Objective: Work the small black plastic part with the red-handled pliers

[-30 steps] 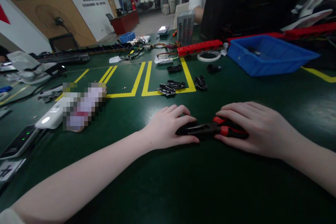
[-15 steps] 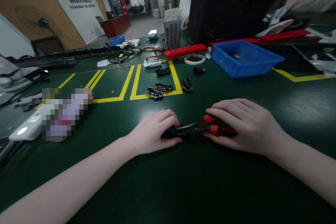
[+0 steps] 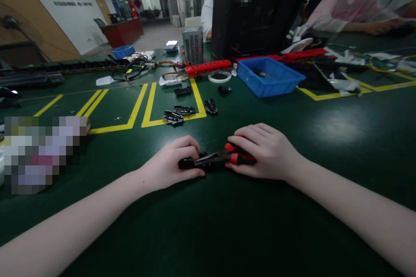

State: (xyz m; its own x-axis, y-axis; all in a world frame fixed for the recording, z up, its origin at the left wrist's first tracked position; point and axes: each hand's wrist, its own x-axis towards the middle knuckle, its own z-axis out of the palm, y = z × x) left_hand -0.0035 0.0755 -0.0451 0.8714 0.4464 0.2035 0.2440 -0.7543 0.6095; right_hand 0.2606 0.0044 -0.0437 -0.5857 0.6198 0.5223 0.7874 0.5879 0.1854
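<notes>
Between thumb and fingers, my left hand (image 3: 173, 159) grips a small black part (image 3: 186, 163) just above the green table (image 3: 208, 225). My right hand (image 3: 268, 151) is closed around the red and black handles of pliers (image 3: 222, 156). The long metal jaws of the pliers point left and lie against the black part; whether they pinch it cannot be made out. Beyond my hands, several similar black parts (image 3: 173, 117) rest on and around the yellow tape lines. A short black cylinder (image 3: 224, 90) lies to their right.
A blue bin (image 3: 271, 82) stands beyond my right hand, near a white ring (image 3: 220, 77) and a red power strip (image 3: 208, 68). A large black panel (image 3: 256, 17) rises behind. Across the table at right sits a person in pink (image 3: 344, 8). Loose cables lie at the back left.
The view has turned right, so everything appears further left. The pliers' jaws now overlap the black part more, reaching closer to my left fingers. Both hands keep their holds.
</notes>
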